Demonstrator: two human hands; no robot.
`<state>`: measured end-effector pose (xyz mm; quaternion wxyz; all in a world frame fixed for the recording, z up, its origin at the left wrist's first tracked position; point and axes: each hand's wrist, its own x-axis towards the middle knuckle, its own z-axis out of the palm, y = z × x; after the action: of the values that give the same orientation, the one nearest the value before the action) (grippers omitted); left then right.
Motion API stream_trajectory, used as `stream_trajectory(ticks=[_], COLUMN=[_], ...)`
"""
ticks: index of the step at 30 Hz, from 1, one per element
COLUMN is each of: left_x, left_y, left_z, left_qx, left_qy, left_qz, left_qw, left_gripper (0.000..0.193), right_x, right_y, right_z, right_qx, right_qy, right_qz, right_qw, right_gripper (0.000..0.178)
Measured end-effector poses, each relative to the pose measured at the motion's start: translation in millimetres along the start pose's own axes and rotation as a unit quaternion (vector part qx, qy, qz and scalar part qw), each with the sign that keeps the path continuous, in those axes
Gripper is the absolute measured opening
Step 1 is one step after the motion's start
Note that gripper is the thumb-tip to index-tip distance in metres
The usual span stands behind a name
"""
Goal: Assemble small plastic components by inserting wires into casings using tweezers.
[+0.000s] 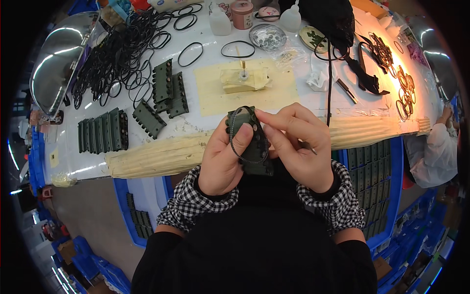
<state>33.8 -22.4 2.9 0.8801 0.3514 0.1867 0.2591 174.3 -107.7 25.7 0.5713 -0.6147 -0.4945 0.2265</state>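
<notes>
Above the table's near edge, my left hand [220, 157] grips a dark green ridged plastic piece [258, 154], its thumb pressed on the front face. A thin black toothed belt loop [250, 162] lies over that piece and passes around the thumb tip. My right hand [301, 142] is closed, with its fingertips at the upper right edge of the piece, by the loop. Whether those fingertips pinch the loop or the piece is hard to make out. A thin metal rod [308, 147] pokes out from under the right hand's curled fingers.
More green pieces [102, 131] stand in a row at left, others [169, 90] behind them. A heap of black loops [115, 63] fills the far left. Ahead is a taped block with a pin [242, 81]. A marker [346, 91] lies right. Blue trays [397, 186] sit below.
</notes>
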Motion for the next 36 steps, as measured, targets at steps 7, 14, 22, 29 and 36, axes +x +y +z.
stream_trajectory(ticks=[7, 14, 22, 29, 36], left_x=[0, -2, 0, 0, -2], left_y=[1, 5, 5, 2, -1], left_z=[-3, 0, -3, -5, -7], left_qx=[-0.003, 0.064, 0.061, 0.292, 0.324], left_qy=[-0.015, -0.026, 0.05, 0.008, 0.007], left_qz=[0.001, 0.031, 0.001, 0.123, 0.15], left_qw=[1.0, 0.997, 0.997, 0.948, 0.934], left_gripper=[0.031, 0.031, 0.024, 0.027, 0.029], right_x=[-1, 3, -1, 7, 2], right_y=[1, 4, 9, -2, -17], right_z=[5, -5, -2, -13, 4], right_qx=[0.041, -0.124, -0.234, -0.039, 0.003], right_qy=[0.016, -0.039, -0.024, -0.026, -0.088], right_qz=[-0.001, -0.152, -0.181, -0.08, 0.001], right_qw=[0.999, 0.98, 0.955, 0.996, 0.996], right_gripper=[0.028, 0.035, 0.043, 0.009, 0.015])
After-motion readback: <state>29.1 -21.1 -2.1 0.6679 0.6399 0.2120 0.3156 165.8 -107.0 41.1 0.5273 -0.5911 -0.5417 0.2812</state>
